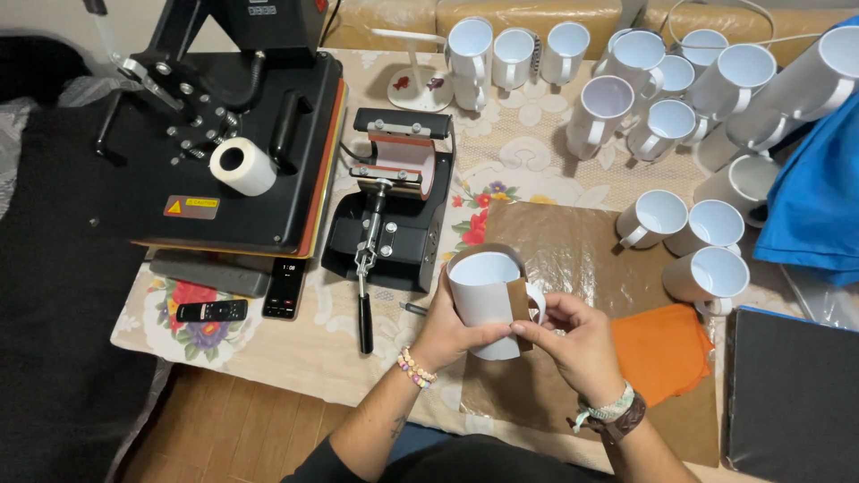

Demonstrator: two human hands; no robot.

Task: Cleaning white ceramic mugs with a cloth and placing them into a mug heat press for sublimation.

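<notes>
A white mug [488, 273] wrapped in a white paper sheet is held upright above a brown paper sheet [573, 259] on the table. My left hand [447, 326] grips the mug's left side and presses the wrap. My right hand [573, 335] pinches a brown strip [518, 304] against the wrap's seam, next to the mug's handle. Just to the left stands a black mug press [394, 201] with an orange-lined clamp and a long lever.
A large black flat heat press [224, 170] carries a white tape roll [242, 165]. Several white mugs [626, 98] crowd the far right. An orange cloth [667, 349], blue fabric [819, 201], a black board [792, 385], a phone [284, 288] and a remote [210, 310] lie around.
</notes>
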